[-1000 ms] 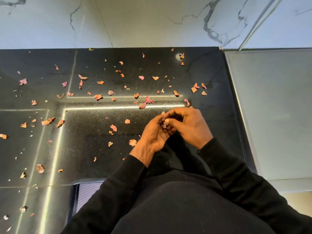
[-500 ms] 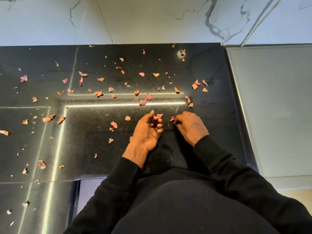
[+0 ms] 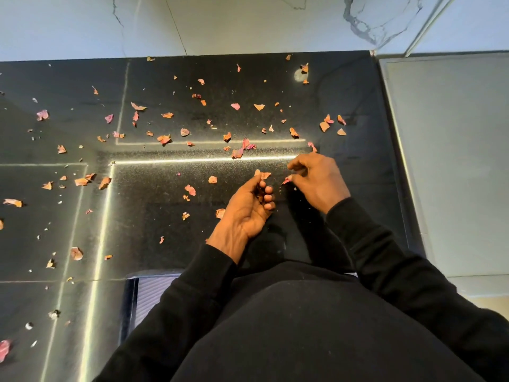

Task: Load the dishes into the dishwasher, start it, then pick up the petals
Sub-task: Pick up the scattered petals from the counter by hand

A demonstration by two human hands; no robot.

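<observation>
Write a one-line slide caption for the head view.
The right hand pinches a petal at the black surface; the left hand holds gathered petals, with many more scattered around.

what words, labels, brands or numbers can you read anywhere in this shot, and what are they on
None: no word, label, brand, number or sign shows anywhere in the head view.
The black stone surface, the scattered petals, the white marbled slab, the pale panel on the right and the black sleeves all bear no print.
</observation>
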